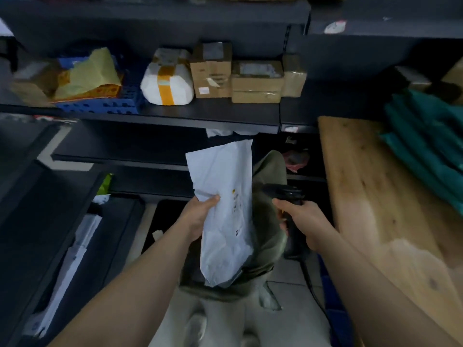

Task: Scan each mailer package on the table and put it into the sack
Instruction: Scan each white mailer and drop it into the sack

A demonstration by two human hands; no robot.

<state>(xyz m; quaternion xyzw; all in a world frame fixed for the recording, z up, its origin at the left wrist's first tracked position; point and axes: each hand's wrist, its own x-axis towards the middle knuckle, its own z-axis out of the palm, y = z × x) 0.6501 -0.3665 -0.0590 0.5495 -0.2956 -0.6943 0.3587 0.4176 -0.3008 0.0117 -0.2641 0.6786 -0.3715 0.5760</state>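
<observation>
My left hand (198, 216) grips the left edge of a long white mailer package (225, 206), held upright with its lower end inside the mouth of an olive-green sack (269, 236) on the floor. A small printed label shows on the mailer's right side. My right hand (300, 219) holds a black barcode scanner (285, 194) by its handle, its head pointing left toward the mailer. A cable runs down from the scanner.
A wooden table (370, 196) stands on the right with a stack of green mailers (431, 151) at its far end. Dark shelves ahead carry cardboard boxes (255, 81), a taped white parcel (167, 78) and a blue crate (105, 103). More dark shelving lies at the left.
</observation>
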